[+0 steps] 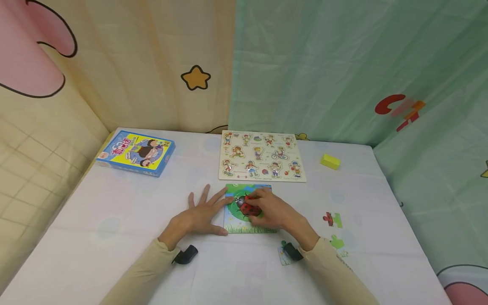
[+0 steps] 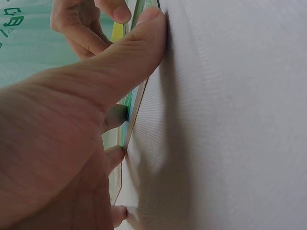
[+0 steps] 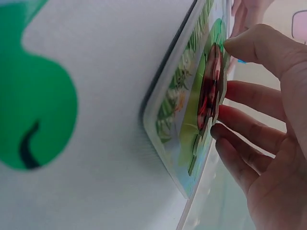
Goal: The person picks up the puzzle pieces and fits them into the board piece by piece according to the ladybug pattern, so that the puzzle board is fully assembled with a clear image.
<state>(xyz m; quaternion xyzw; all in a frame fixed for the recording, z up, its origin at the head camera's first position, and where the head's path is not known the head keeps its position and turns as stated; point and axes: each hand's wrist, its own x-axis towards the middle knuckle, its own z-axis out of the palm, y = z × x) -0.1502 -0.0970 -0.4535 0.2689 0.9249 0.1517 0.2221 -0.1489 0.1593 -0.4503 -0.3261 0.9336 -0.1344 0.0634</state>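
A square ladybug puzzle board [image 1: 232, 222] lies on the table in front of me. My left hand [image 1: 202, 215] is spread at its left side, with thumb and fingertips touching the edge in the left wrist view. Over the board, my right hand [image 1: 272, 209] pinches a red-and-black ladybug puzzle piece [image 3: 211, 91] between thumb and fingers. That piece sits slightly tilted at the board's surface; the fingers hide part of it. Loose puzzle pieces lie to the right: a red-and-green one [image 1: 336, 220], a green one [image 1: 337, 242] and one partly under the right wrist camera [image 1: 284, 257].
Behind the board lies a cream peg puzzle [image 1: 263, 159] with sports figures. A blue-and-yellow box [image 1: 137, 153] is at the back left, and a yellow block [image 1: 330, 162] at the back right. Curtains [image 1: 343, 76] hang behind the white table [image 1: 114, 254].
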